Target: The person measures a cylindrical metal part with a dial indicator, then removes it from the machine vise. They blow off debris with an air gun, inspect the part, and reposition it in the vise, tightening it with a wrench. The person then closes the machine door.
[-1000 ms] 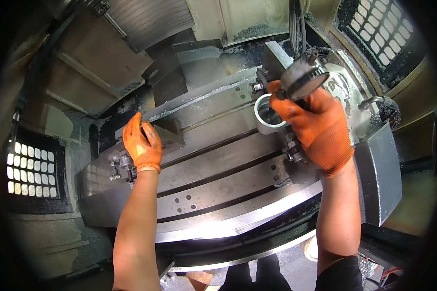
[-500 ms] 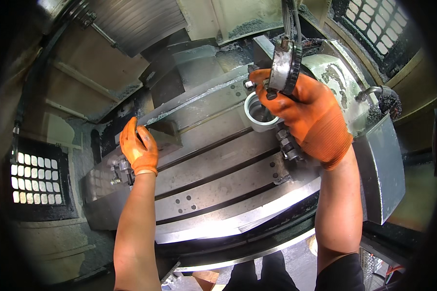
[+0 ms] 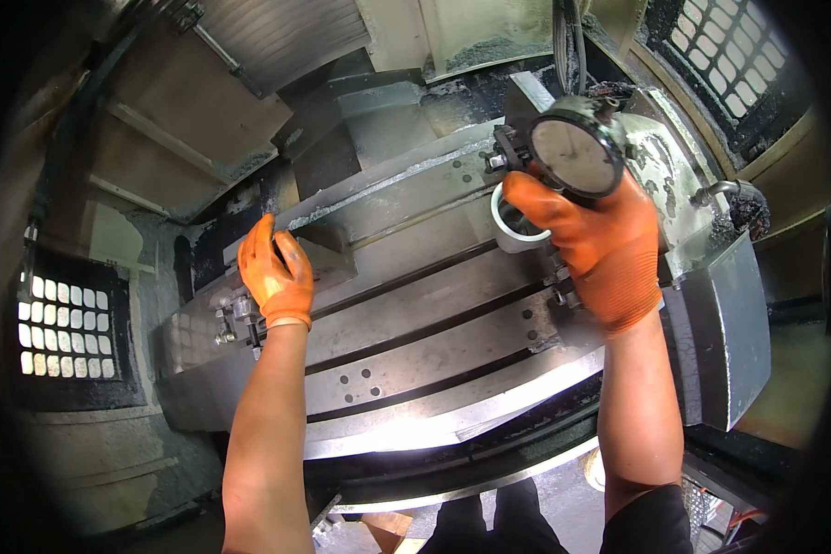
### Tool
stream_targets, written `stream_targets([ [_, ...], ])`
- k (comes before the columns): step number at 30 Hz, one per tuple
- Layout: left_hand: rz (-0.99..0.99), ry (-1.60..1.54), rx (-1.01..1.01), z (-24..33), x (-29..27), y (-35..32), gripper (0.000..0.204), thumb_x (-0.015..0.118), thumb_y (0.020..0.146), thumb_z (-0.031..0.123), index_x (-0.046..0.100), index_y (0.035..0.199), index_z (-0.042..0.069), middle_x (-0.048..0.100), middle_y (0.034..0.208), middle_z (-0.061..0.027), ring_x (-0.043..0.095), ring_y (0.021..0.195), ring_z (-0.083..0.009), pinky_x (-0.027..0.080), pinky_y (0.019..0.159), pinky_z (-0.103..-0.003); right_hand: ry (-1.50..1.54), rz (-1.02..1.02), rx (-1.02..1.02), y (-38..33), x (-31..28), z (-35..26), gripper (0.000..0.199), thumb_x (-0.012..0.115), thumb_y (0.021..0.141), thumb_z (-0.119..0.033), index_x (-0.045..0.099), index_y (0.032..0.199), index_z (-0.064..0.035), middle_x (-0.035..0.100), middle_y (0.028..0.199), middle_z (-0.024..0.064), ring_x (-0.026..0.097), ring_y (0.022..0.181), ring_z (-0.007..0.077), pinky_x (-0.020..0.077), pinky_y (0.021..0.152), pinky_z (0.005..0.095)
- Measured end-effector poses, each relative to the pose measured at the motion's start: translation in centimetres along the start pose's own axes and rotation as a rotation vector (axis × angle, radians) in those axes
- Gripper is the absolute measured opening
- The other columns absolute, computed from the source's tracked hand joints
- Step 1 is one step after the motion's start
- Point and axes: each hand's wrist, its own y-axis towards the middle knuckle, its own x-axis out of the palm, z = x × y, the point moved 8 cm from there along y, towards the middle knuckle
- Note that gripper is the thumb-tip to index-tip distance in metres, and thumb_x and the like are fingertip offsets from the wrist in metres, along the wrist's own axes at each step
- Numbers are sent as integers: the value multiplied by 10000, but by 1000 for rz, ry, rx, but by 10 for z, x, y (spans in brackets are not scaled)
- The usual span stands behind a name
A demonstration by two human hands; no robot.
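My right hand (image 3: pixel 609 249), in an orange glove, is closed around a round dial gauge (image 3: pixel 577 152) with a dark rim and a greyish face. It holds the gauge above a hollow round part with a white rim (image 3: pixel 523 242), which is partly hidden by my fingers. My left hand (image 3: pixel 277 272), gloved alike, has its fingers stretched and slightly spread. That hand lies at a grey metal block (image 3: pixel 328 263) on the left of the slotted machine table (image 3: pixel 425 346); whether it presses on the block I cannot tell. Bolted clamp hardware (image 3: pixel 242 312) sits just below my left hand.
Long slots run across the machine table. At the right are a bent pipe fitting (image 3: pixel 725 189) and a grey sheet-metal cover (image 3: pixel 716 328). More clamp bolts (image 3: pixel 563 288) stand under my right wrist. Gridded windows (image 3: pixel 69 328) and chip-covered walls enclose the table.
The dial gauge has turned from edge-on to showing its face and moved slightly right and down with my right hand. The view has shifted a little; my left hand stays by the block.
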Motion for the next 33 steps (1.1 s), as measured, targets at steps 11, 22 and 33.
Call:
stream_targets([
  [11,18,-38,-27,-4,-4,1,303,592,968,151,688,1186,-36,707,1165,-233,642,1064,-432,484,999,-497,13,-78,78,-10,8,7,338,669,954,-94,724,1274,2,743,1002,15,630,794,69,462,721,203],
  [22,6,-58,-49,-11,-1,2,303,584,969,163,692,1180,-26,708,1160,-233,653,1070,-423,479,1010,-492,133,104,215,-11,10,15,279,797,952,-160,758,1181,-6,727,890,-9,607,762,38,436,680,196],
  [33,25,-91,-68,-13,-2,0,300,598,985,172,689,1208,-6,709,1182,-223,646,1085,-423,486,1014,-489,64,118,164,-10,7,7,294,714,983,-156,735,1199,42,751,970,33,648,745,60,451,641,197],
])
